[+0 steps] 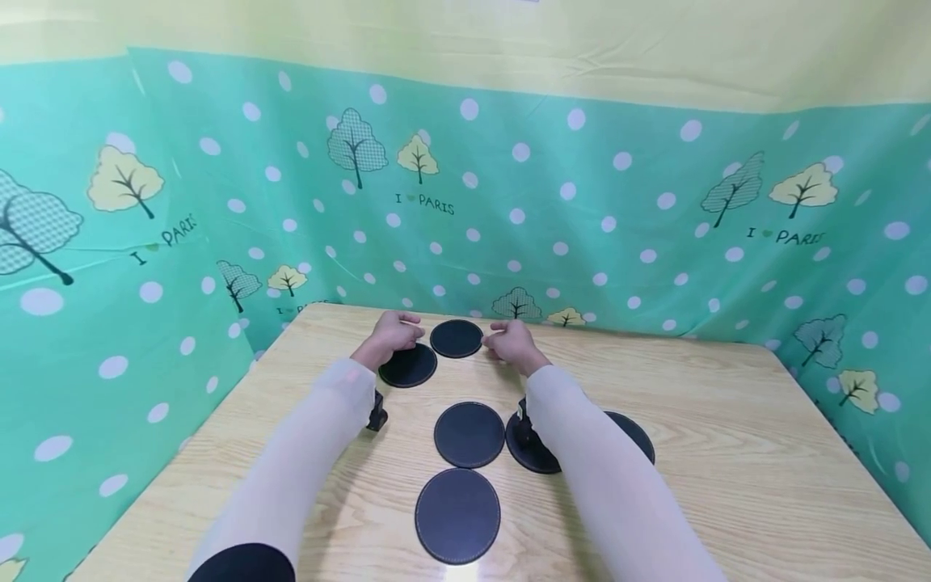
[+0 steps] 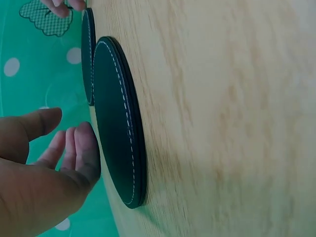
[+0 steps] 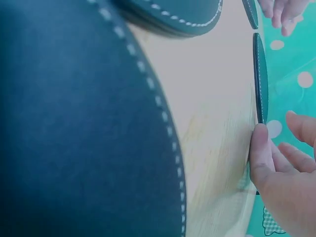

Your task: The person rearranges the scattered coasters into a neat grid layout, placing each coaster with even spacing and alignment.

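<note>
Several round black coasters with pale edge stitching lie flat on the wooden table. The far coaster [image 1: 457, 338] sits between my two hands. My left hand [image 1: 396, 331] is at the far side of the left coaster [image 1: 409, 369], fingers loosely bent and thumb apart, with nothing held; the left wrist view shows this coaster [image 2: 116, 123] beside the fingers. My right hand [image 1: 513, 346] has its fingertips right at the right edge of the far coaster. In the right wrist view, a fingertip meets the end of that coaster [image 3: 261, 79], and the thumb stands away from it.
Nearer to me lie a middle coaster [image 1: 469, 435], a front coaster [image 1: 458, 517] and two more partly hidden under my right forearm, one [image 1: 520, 453] left of it and one [image 1: 634, 432] right. A green dotted cloth [image 1: 509, 210] hangs behind the table [image 1: 727, 420] and at its sides.
</note>
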A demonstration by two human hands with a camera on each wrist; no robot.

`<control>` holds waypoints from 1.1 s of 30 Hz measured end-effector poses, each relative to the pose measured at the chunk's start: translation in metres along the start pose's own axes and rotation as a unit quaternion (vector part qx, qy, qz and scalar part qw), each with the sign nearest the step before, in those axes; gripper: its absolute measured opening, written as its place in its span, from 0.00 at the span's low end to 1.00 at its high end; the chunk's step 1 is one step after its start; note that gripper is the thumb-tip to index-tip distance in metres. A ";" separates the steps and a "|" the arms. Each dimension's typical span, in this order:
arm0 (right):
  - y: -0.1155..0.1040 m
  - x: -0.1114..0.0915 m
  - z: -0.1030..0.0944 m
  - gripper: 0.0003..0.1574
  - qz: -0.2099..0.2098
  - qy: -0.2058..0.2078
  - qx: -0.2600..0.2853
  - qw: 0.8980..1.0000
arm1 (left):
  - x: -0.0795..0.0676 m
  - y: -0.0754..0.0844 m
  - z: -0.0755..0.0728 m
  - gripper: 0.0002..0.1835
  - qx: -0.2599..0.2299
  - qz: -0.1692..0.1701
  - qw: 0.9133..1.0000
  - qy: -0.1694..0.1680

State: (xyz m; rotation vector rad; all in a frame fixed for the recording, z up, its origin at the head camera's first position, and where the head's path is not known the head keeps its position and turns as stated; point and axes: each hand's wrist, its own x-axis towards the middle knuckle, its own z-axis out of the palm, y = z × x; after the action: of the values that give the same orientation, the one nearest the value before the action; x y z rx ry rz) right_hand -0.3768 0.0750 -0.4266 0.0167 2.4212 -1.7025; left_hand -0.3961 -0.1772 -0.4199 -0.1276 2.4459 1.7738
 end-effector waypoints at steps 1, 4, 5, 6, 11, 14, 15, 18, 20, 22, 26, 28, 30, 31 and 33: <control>0.000 0.001 0.000 0.30 0.002 0.001 0.000 1.000 | 0.001 0.000 0.000 0.24 0.002 0.000 1.000 -0.003; -0.002 -0.001 0.000 0.31 -0.002 -0.006 0.007 1.000 | 0.004 -0.001 0.001 0.24 0.007 -0.001 1.000 -0.010; -0.002 -0.002 0.000 0.31 -0.003 -0.008 0.012 1.000 | 0.005 -0.001 0.002 0.24 0.008 0.000 1.000 -0.014; -0.003 -0.002 0.000 0.31 -0.002 -0.008 0.014 1.000 | 0.006 0.000 0.004 0.24 0.008 0.000 1.000 -0.016; -0.003 -0.002 0.001 0.33 -0.005 -0.015 0.016 1.000 | 0.010 0.000 0.009 0.24 0.015 -0.002 1.000 -0.018; -0.003 0.000 0.002 0.34 -0.009 -0.026 0.015 1.000 | 0.011 -0.001 0.009 0.23 0.027 0.000 1.000 -0.016; -0.002 0.000 0.003 0.34 -0.010 -0.029 0.016 0.999 | 0.011 -0.001 0.009 0.23 0.030 0.001 0.999 -0.016; -0.002 0.000 0.004 0.34 -0.008 -0.033 0.022 0.999 | 0.012 -0.002 0.009 0.22 0.039 0.011 0.999 -0.022; -0.003 0.000 0.004 0.34 -0.006 -0.035 0.029 0.999 | 0.012 -0.002 0.009 0.23 0.047 0.021 0.998 -0.027; -0.003 0.000 0.003 0.34 -0.002 -0.036 0.036 0.999 | 0.012 -0.001 0.009 0.23 0.052 0.027 0.998 -0.030; -0.002 0.000 0.002 0.34 0.008 -0.040 0.044 0.998 | 0.012 -0.001 0.010 0.24 0.049 0.026 0.998 -0.034; -0.002 0.001 0.002 0.34 0.012 -0.042 0.051 0.998 | 0.011 0.000 0.010 0.24 0.041 0.022 0.998 -0.037; -0.003 0.001 0.002 0.33 0.017 -0.044 0.066 0.997 | 0.011 0.000 0.010 0.23 0.031 0.016 0.999 -0.037; -0.003 0.001 0.002 0.33 0.019 -0.045 0.075 0.996 | 0.011 0.000 0.009 0.23 0.027 0.014 0.999 -0.036; -0.004 0.001 0.002 0.33 0.022 -0.047 0.092 0.994 | 0.011 0.001 0.009 0.23 0.019 0.009 0.999 -0.033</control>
State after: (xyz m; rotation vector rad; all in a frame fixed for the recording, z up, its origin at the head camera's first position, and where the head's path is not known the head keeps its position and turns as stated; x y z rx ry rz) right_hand -0.3780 0.0714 -0.4240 0.0151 2.1744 -1.8581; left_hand -0.4062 -0.1680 -0.4234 -0.0428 2.4399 1.7095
